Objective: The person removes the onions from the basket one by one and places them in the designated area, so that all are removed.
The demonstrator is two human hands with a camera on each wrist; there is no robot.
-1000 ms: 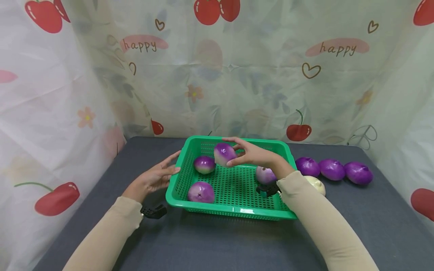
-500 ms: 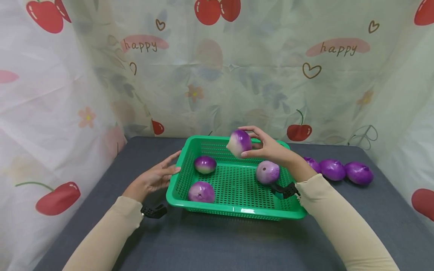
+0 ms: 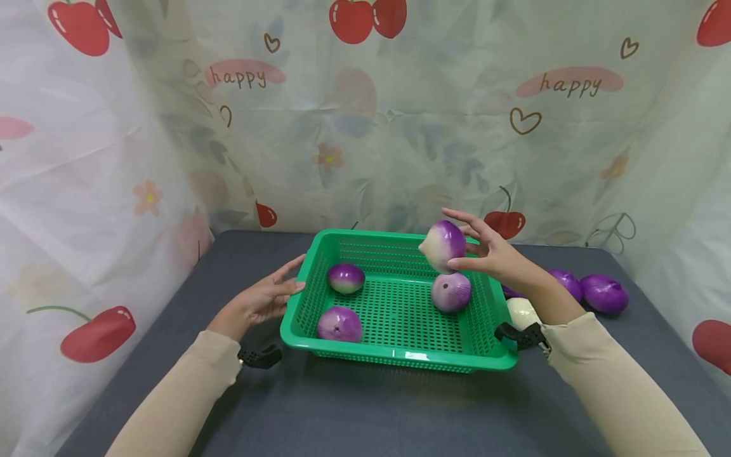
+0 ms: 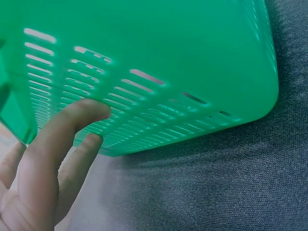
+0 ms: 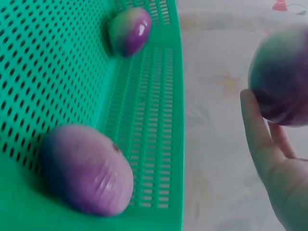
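Observation:
My right hand [image 3: 490, 255] holds a purple-and-white onion [image 3: 443, 245] between thumb and fingers, up over the back right of a green plastic basket [image 3: 394, 355]. The onion's pale pointed tip faces left. In the right wrist view the held onion [image 5: 284, 77] is cut off by the frame edge. At the basket's left rim, my left hand [image 3: 259, 301] holds on, thumb at the rim and bent fingers [image 4: 89, 113] against the slotted outer wall. Inside the basket lie a dark purple onion [image 3: 346, 278], a paler one [image 3: 339, 324] at front left and another pale one [image 3: 451, 292] at right.
To the right of the basket, on the dark grey table [image 3: 365, 412], sit several purple onions [image 3: 604, 293], partly hidden by the right forearm. A white onion [image 3: 522, 313] lies close to the basket's right side. A patterned curtain [image 3: 388, 127] surrounds the table.
My right hand has carried the held onion rightward and somewhat upward, from above the basket's middle to its back right, its pale tip turning into view. Left hand and basket stay put.

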